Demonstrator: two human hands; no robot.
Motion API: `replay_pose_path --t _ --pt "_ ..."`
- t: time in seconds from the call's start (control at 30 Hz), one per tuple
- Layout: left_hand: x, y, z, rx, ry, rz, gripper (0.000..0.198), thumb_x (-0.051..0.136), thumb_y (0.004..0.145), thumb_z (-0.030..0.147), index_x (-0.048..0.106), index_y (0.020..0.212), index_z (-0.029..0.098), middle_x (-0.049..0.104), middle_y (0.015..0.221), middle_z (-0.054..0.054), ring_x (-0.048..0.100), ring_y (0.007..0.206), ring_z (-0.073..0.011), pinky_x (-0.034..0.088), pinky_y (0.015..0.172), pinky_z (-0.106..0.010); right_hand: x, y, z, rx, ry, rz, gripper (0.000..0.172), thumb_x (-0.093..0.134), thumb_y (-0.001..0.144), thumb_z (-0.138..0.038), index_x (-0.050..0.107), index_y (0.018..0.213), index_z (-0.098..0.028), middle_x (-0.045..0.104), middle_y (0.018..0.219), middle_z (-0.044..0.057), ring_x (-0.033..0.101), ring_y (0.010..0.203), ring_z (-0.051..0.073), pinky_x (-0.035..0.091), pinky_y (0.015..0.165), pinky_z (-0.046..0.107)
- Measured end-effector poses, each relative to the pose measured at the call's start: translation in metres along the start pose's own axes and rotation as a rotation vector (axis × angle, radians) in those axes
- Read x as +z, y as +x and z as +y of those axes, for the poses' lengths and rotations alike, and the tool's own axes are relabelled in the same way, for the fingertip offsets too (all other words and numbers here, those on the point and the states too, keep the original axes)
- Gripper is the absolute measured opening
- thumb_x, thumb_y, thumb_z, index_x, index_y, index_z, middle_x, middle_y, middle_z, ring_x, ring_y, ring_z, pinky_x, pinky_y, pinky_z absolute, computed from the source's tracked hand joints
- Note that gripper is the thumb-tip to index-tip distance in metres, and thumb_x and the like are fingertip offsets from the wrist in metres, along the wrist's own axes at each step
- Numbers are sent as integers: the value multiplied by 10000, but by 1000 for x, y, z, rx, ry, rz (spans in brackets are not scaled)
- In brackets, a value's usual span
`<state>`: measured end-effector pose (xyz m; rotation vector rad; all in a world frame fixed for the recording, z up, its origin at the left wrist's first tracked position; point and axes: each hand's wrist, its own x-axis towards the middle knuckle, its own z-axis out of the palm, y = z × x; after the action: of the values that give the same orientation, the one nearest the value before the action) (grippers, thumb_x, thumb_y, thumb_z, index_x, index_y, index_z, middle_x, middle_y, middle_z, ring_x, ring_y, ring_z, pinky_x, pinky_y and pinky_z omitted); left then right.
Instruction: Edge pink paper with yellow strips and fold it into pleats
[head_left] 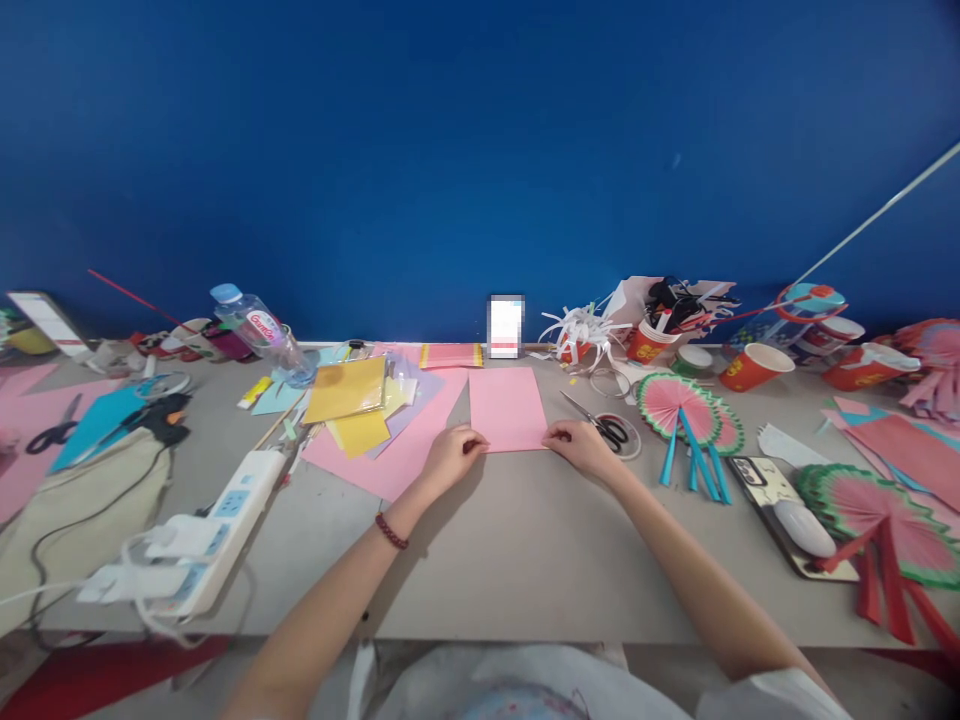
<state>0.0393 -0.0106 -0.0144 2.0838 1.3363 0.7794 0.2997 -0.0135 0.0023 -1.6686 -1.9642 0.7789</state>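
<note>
A pink sheet of paper (pixel 507 405) lies flat on the grey table before me. My left hand (pixel 453 460) pinches its near left corner between thumb and fingers. At the near right corner, my right hand (pixel 579 446) grips the paper the same way. A narrow strip along the near edge looks folded, though I cannot tell for sure. Just right of my right hand are black scissors (pixel 611 430), lying by a roll of tape (pixel 628 440). Larger pink paper (pixel 352 468) spreads out on the left, under yellow sheets in a clear packet (pixel 345 390).
On the left stand a water bottle (pixel 262 325) and a white power strip (pixel 232 520) with plugs and cables. To the right are watermelon-like paper fans (pixel 679 410), a phone with a mouse (pixel 804 527) on it, and red paper cups (pixel 754 367). A lit phone (pixel 506 327) leans against the blue wall.
</note>
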Motion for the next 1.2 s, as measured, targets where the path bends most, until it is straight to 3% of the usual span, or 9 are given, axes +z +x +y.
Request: replay_pose_path --t 0.43,0.67,1.2 --pt "-3 7 5 -101 11 -32 76 653 767 174 711 754 222 703 778 6 617 696 -138 450 639 -245 6 -5 7 -9 90 77 203 585 716 -335 698 672 -172 635 595 15 535 564 139 383 553 238" --pt "-2 6 5 -133 -127 1 41 683 739 175 716 755 194 702 719 -1 606 632 -122 465 628 -236 6 -4 9 -17 113 68 211 583 715 -346 696 669 -174 630 589 11 523 553 132 380 542 233" --pt "-2 4 4 -61 -107 8 51 682 752 185 713 715 203 683 724 -7 586 634 -124 461 630 -252 8 -8 11 -50 126 120 217 592 737 -360 694 657 -186 686 650 34 575 584 156 412 563 253"
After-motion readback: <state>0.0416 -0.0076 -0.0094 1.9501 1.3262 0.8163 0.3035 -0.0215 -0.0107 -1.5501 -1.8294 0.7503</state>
